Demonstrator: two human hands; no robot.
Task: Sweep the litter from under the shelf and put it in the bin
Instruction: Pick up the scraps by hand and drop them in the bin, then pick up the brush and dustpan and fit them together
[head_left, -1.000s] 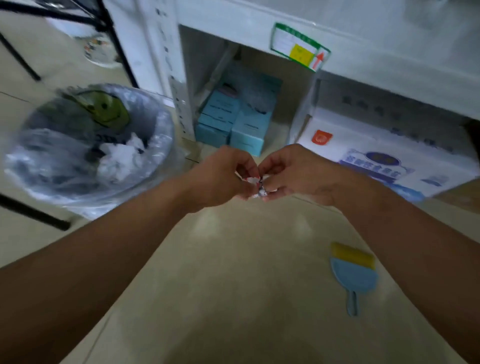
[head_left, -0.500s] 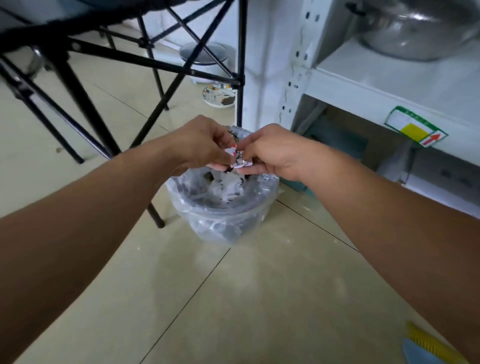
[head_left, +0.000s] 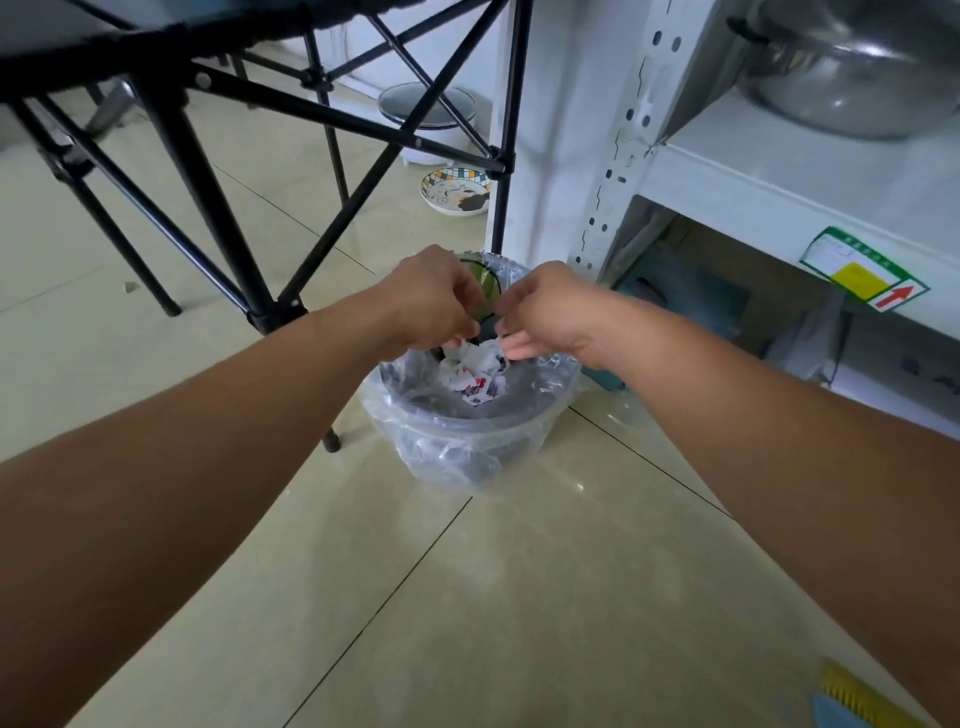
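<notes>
A grey bin (head_left: 540, 400) lined with a clear plastic bag stands on the tiled floor beside the white shelf (head_left: 769, 176). Crumpled white litter (head_left: 475, 374) with red and black print lies inside it, just under my fingertips. My left hand (head_left: 431, 306) and my right hand (head_left: 550, 317) hover close together over the bin's far rim. Their fingers point down and are loosely parted, and neither hand holds anything. A blue hand brush (head_left: 857, 701) with yellow bristles lies at the bottom right edge.
Black crossed legs of a folding table (head_left: 249, 260) stand just left of and behind the bin. A patterned bowl (head_left: 456, 189) and a white lidded container (head_left: 426, 114) sit on the floor beyond. A steel pot (head_left: 852, 78) rests on the shelf; boxes fill the space underneath.
Both hands carried the pinched litter left from the shelf to over the bin. The fingers have now come apart, and the litter lies in the bin.
</notes>
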